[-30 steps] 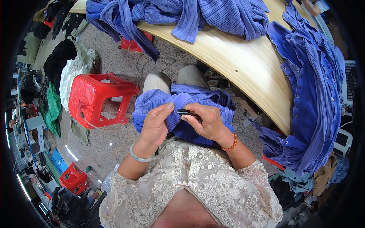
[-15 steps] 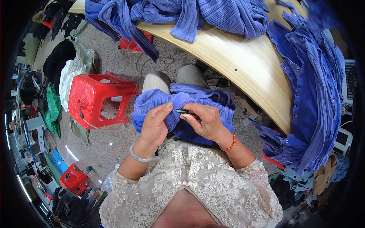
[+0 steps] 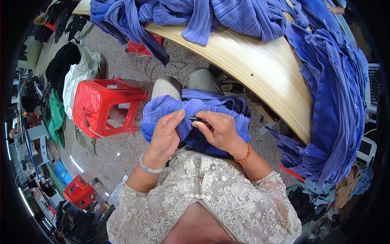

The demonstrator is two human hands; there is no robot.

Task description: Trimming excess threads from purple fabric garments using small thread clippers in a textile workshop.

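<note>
A violet-blue ribbed garment (image 3: 158,110) lies bunched across my lap. My left hand (image 3: 165,132) pinches an edge of it between thumb and fingers, drawing a smooth flap upward. In my right hand (image 3: 219,129) is a pair of small black thread snips (image 3: 195,118), mostly covered by the fingers. Their dark tip points left at the flap, close to my left thumb. Whether the blades touch the cloth is hard to make out.
Ahead curves a pale wooden table (image 3: 260,61) heaped with violet-blue garments (image 3: 248,18). More, with metal eyelets (image 3: 319,74), hang over its right end. A red plastic stool (image 3: 91,105) lies tipped at left. Another person's hand (image 3: 336,9) shows at the far right.
At the top right, the blurred blue cloth has come down along the table's far end, and another person's hand now shows. My own hands have hardly moved.
</note>
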